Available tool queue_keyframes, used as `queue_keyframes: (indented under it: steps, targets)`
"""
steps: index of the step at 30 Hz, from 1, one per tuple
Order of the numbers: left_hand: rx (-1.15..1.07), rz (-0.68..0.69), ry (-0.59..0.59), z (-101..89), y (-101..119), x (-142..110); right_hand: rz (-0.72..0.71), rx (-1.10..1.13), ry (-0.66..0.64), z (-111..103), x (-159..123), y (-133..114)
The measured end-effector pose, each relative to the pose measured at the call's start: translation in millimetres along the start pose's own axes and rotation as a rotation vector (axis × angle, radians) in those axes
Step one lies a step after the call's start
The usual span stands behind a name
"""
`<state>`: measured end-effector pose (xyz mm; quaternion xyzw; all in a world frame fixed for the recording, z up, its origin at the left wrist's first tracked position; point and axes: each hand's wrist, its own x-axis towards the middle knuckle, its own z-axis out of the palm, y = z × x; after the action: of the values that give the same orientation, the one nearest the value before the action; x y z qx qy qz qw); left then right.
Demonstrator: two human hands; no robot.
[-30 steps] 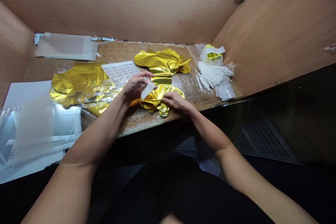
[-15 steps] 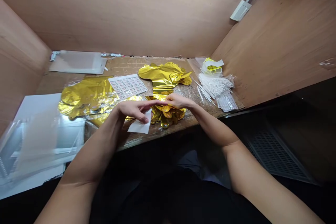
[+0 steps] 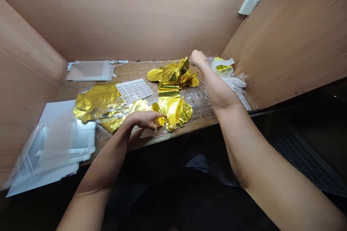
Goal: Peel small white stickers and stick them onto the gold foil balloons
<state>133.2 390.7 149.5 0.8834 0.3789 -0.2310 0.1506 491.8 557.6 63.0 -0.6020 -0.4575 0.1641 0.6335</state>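
A stack of gold foil balloons (image 3: 168,92), flat and crinkled, lies across the middle of the worktop, with lobed ends toward the back and front. My left hand (image 3: 145,118) rests at its near end, index finger stretched onto the foil. A small white paper slip (image 3: 148,133) hangs from under that hand, pinched by the thumb and curled fingers. Beyond the far end, my right hand (image 3: 197,58) is raised and closed, right beside an upturned foil flap. What its fingers hold, if anything, is hidden.
More gold foil in clear film (image 3: 99,99) lies left, partly under a printed label sheet (image 3: 135,91). Clear plastic bags (image 3: 65,140) overhang the front left edge. White sticks (image 3: 235,83) and a yellow-and-white roll (image 3: 223,65) sit right. Wooden panels enclose the worktop.
My right hand has moved from the near end of the foil to beyond its far end. The near foil is less bunched, and a far flap now stands up. My left hand stays near the front.
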Motion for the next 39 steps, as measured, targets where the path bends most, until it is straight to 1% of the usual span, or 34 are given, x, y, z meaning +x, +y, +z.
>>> queue_keyframes:
  steps: [1, 2, 3, 4, 5, 6, 8, 9, 10, 11, 12, 13, 15, 16, 17, 19, 20, 21, 22, 23, 24, 25, 26, 28, 29, 30, 31, 32, 33, 34, 36, 38, 39]
  targets:
    - [-0.005, -0.017, 0.019, 2.1, 1, -3, 0.071, -0.086, 0.12, -4, 10, -4]
    - [-0.015, -0.034, 0.043, 5.2, 2, -7, 0.084, -0.132, 0.183, -6, 13, -10]
    - [-0.037, -0.047, 0.069, 9.5, 4, -13, 0.028, -0.125, 0.231, -5, 9, -18]
    - [-0.071, -0.058, 0.097, 15.0, 6, -20, -0.094, -0.091, 0.248, 0, -3, -27]
    - [-0.121, -0.067, 0.134, 22.1, 9, -29, -0.251, -0.052, 0.207, 9, -21, -39]
    - [-0.192, -0.075, 0.193, 30.8, 13, -39, -0.42, -0.02, 0.119, 20, -43, -51]
    - [-0.374, -0.107, 0.348, 53.1, 22, -64, -0.716, -0.013, -0.184, 50, -92, -75]
    - [-0.461, -0.136, 0.436, 66.7, 27, -77, -0.824, -0.048, -0.31, 65, -115, -86]
    - [-0.533, -0.173, 0.522, 81.7, 30, -91, -0.914, -0.108, -0.391, 81, -135, -95]
    - [-0.586, -0.214, 0.58, 98.0, 33, -104, -0.982, -0.175, -0.443, 95, -149, -103]
    - [-0.623, -0.258, 0.59, 115.2, 35, -117, -1.023, -0.245, -0.472, 108, -159, -110]
    - [-0.646, -0.304, 0.552, 133.0, 34, -128, -1.042, -0.311, -0.495, 118, -165, -115]
    - [-0.623, -0.435, 0.386, 168.4, 30, -142, -1.037, -0.411, -0.544, 132, -165, -123]
    - [-0.549, -0.538, 0.348, 184.8, 26, -146, -1.024, -0.444, -0.556, 135, -163, -126]
    - [-0.437, -0.668, 0.376, 199.5, 21, -148, -1.015, -0.461, -0.545, 135, -161, -128]
    - [-0.213, -0.913, 0.53, 222.0, 15, -148, -1.021, -0.438, -0.445, 127, -163, -131]
    - [-0.145, -0.976, 0.603, 229.1, 14, -148, -1.036, -0.397, -0.368, 120, -167, -130]
    - [-0.141, -0.963, 0.655, 233.2, 16, -149, -1.061, -0.341, -0.287, 111, -175, -127]
    - [-0.197, -0.878, 0.688, 234.4, 20, -151, -1.101, -0.274, -0.207, 101, -185, -122]
    - [-0.282, -0.753, 0.734, 232.7, 26, -153, -1.151, -0.202, -0.137, 89, -198, -115]
    - [-0.373, -0.612, 0.812, 228.3, 33, -157, -1.204, -0.128, -0.074, 78, -213, -106]
    - [-0.448, -0.482, 0.936, 221.6, 41, -161, -1.257, -0.056, -0.02, 66, -228, -94]
    - [-0.494, -0.385, 1.102, 212.9, 49, -164, -1.302, 0.01, 0.025, 54, -244, -82]
    - [-0.51, -0.288, 1.478, 193.2, 62, -170, -1.352, 0.114, 0.095, 32, -276, -55]
    - [-0.553, -0.238, 1.597, 184.0, 68, -171, -1.353, 0.144, 0.119, 23, -290, -42]
    - [-0.635, -0.177, 1.629, 176.5, 73, -170, -1.344, 0.164, 0.14, 16, -304, -30]
    - [-0.727, -0.115, 1.601, 171.3, 79, -167, -1.329, 0.176, 0.159, 11, -317, -18]
    - [-0.799, -0.062, 1.537, 168.6, 85, -162, -1.31, 0.184, 0.171, 7, -329, -8]
    - [-0.826, -0.032, 1.474, 168.3, 92, -155, -1.294, 0.192, 0.172, 4, -340, 2]
    - [-0.81, -0.026, 1.433, 170.1, 99, -146, -1.28, 0.203, 0.165, 1, -351, 10]
    - [-0.738, -0.058, 1.398, 177.0, 113, -125, -1.258, 0.232, 0.136, -4, -369, 25]
    - [-0.703, -0.109, 1.379, 184.1, 124, -106, -1.256, 0.263, 0.07, -14, -382, 38]
    - [-0.704, -0.131, 1.369, 186.6, 129, -97, -1.258, 0.295, 0.017, -22, -385, 45]
